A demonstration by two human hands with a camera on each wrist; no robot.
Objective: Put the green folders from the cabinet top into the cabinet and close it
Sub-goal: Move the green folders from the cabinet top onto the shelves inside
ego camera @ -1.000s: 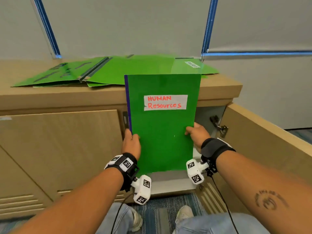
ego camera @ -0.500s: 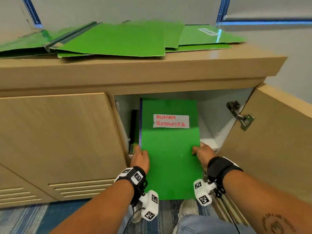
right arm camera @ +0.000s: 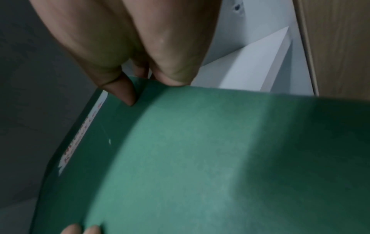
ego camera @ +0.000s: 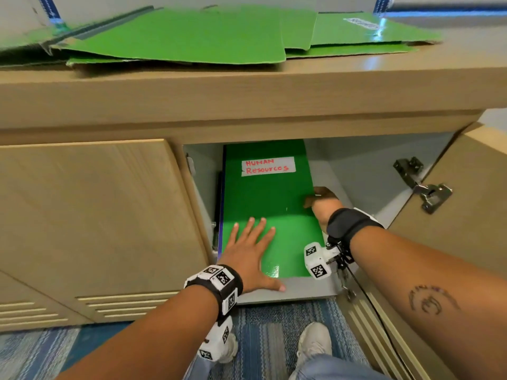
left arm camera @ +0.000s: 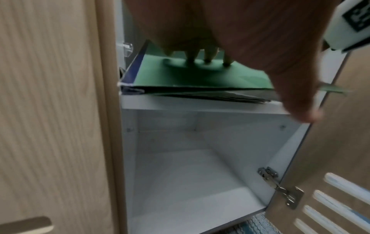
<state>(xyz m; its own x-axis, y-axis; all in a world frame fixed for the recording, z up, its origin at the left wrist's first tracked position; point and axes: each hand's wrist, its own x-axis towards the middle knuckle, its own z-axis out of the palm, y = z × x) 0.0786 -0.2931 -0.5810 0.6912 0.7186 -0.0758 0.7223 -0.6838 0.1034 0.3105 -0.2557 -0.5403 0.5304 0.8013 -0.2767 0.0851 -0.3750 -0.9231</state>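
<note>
A green folder [ego camera: 270, 198] labelled "HUMAN Resources" lies flat on the grey upper shelf [ego camera: 310, 289] inside the open cabinet, on top of other folders [left arm camera: 210, 95]. My left hand [ego camera: 251, 250] presses flat on its near end, fingers spread and straight [left arm camera: 208, 58]. My right hand [ego camera: 321, 200] pinches the folder's right edge, thumb on top [right arm camera: 122, 93], fingers underneath. The same folder [right arm camera: 200, 158] fills the right wrist view. Several more green folders [ego camera: 192, 37] lie spread on the cabinet top [ego camera: 247, 89].
The right cabinet door [ego camera: 466, 215] stands swung open with its metal hinge [ego camera: 422, 185] showing. The left door [ego camera: 96, 215] is closed. Below the shelf is a bare lower compartment [left arm camera: 190, 182]. My shoes [ego camera: 312, 344] stand on striped blue carpet.
The folder went from upright in front of the cabinet down onto the shelf and further in. My left hand let go of its edge and now lies flat on top.
</note>
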